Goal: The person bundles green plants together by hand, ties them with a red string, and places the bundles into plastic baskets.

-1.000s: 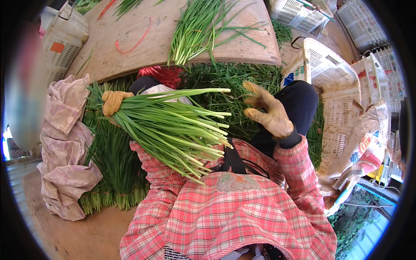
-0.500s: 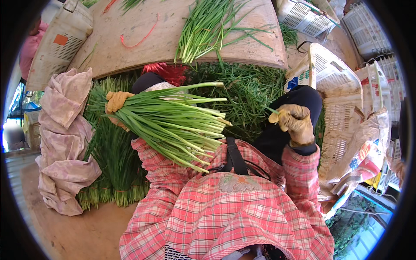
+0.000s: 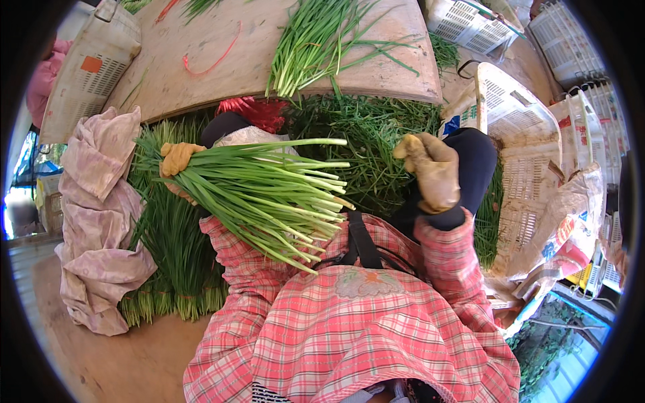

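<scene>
Sharing the view here: the bundle of green stalks is a bit off centre toward 9 o'clock, deep green along most of its length and going pale, almost white, at the ends. Those ends fan out toward 3 and 4 o'clock, pretty uneven.

The left hand, in a tan glove, is up near 10 o'clock with its fingers wrapped snugly around the bundle's leafy part. The right hand, gloved too, is between 2 and 3 o'clock, clear of the stalks and by the dark knee. Its fingers are curled in, but honestly I can't tell from this angle how far open they are or if anything's pinched in there.

Round about: loose green leaves at 1 o'clock, a white plastic crate toward 3, a crumpled pinkish cloth way out at 9, and another bunch of stalks on the wooden board at 12.
</scene>
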Motion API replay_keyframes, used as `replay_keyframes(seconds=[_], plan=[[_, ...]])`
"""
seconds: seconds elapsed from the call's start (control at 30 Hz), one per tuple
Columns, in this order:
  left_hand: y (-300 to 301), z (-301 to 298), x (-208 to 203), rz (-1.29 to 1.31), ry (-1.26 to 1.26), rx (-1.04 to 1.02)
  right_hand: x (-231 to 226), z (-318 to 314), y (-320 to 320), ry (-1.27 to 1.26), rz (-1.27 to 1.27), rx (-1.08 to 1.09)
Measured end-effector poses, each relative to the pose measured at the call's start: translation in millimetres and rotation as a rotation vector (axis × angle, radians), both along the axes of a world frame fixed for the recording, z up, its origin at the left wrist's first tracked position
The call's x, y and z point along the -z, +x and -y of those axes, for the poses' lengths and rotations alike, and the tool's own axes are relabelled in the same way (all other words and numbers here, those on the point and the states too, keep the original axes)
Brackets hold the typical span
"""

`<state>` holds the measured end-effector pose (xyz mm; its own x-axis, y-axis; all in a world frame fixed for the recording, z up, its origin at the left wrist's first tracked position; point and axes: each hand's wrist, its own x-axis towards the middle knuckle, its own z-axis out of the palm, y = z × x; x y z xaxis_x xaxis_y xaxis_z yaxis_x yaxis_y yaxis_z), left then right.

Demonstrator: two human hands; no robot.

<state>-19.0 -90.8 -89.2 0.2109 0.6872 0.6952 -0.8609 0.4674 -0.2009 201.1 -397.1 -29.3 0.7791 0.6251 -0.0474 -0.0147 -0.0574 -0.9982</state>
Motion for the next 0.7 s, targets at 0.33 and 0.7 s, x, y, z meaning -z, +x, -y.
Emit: replay_keyframes(seconds=[0.33, 0.7], plan=[[18.2, -8.5, 18.2, 0.081, 0.018, 0.169, 21.4, -37.7, -21.1, 0.184, 0.169, -0.387], [15.2, 16.7, -12.1, -0.472, -0.195, 0.18, 28.2, 1.5, 2.8, -0.121, -0.04, 0.16]])
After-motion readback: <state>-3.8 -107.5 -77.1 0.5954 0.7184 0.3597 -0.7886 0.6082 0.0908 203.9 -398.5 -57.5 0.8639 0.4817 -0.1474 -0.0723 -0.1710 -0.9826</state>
